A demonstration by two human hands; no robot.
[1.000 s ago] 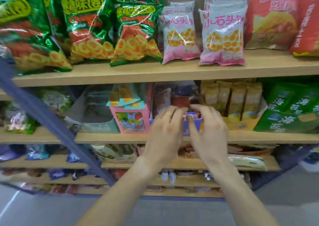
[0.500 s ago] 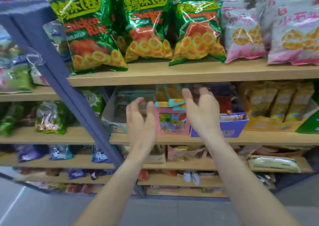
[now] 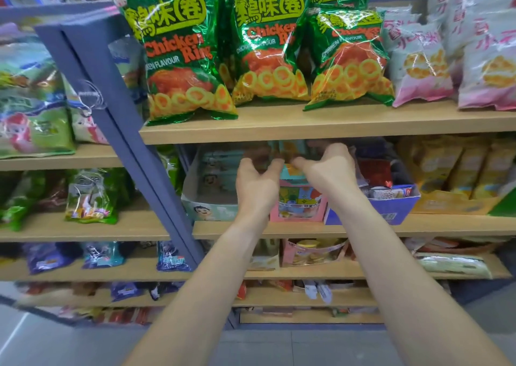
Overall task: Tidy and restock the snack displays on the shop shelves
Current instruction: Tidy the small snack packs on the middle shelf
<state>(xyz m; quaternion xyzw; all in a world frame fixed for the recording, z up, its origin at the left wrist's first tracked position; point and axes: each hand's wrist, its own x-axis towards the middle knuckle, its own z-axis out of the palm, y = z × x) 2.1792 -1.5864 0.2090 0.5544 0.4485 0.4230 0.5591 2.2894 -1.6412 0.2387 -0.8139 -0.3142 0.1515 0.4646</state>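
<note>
A pink display box [image 3: 300, 210] stands on the middle wooden shelf [image 3: 418, 227] and holds upright teal and yellow snack packets [image 3: 290, 171]. My left hand [image 3: 257, 182] and my right hand [image 3: 331, 174] reach into the box from either side. Both thumbs meet in front of the packets, and the fingers curl over their tops in the shadow under the upper shelf. Motion blur hides the fingertips. A blue box [image 3: 371, 210] of small packs sits right of the pink one, and a pale box [image 3: 209, 209] sits to its left.
Green chicken ring bags [image 3: 178, 58] and pink-white bags [image 3: 418, 64] line the upper shelf [image 3: 335, 125], just above my hands. Yellow packs [image 3: 460, 170] stand further right. A blue shelf upright [image 3: 125, 131] slants down at the left. Lower shelves hold more snacks.
My view shifted right to left along the shelf. Both hands left the blue box, spread around the pink box, then closed inward and upward onto its packets.
</note>
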